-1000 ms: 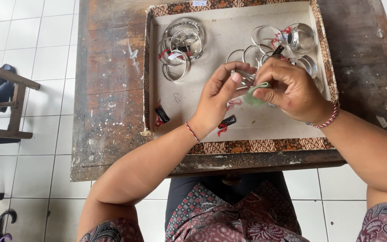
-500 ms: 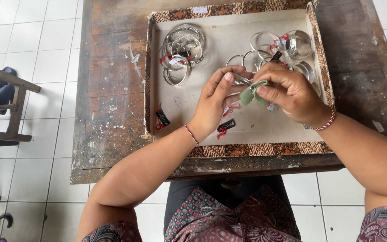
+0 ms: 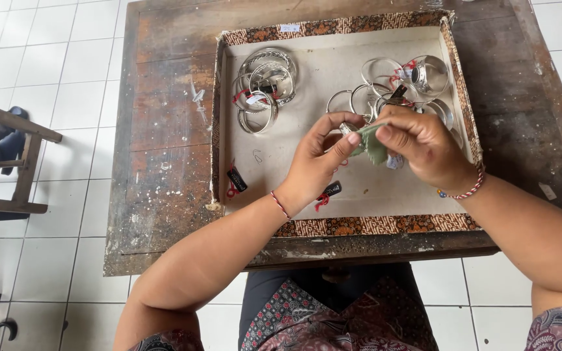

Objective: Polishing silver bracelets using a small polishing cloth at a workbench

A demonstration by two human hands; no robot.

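Note:
Over a shallow tray (image 3: 333, 224) with a patterned rim, my left hand (image 3: 317, 162) pinches a silver bangle (image 3: 348, 127) between thumb and fingers. My right hand (image 3: 424, 146) presses a small green cloth (image 3: 373, 144) against that bangle. The two hands touch at the middle of the tray. A pile of silver bangles (image 3: 263, 84) with small tags lies at the tray's far left. More silver bangles (image 3: 401, 81) lie at the far right, partly hidden behind my right hand.
The tray rests on a worn wooden table (image 3: 164, 136) above a white tiled floor. Two small black tags with red string (image 3: 235, 181) (image 3: 330, 192) lie on the tray near my left wrist. A wooden stool (image 3: 8, 162) stands at the left.
Both hands stay together over the tray; the green cloth has shifted slightly along the bangle. The view has tilted a little, so the tray sits lower in view.

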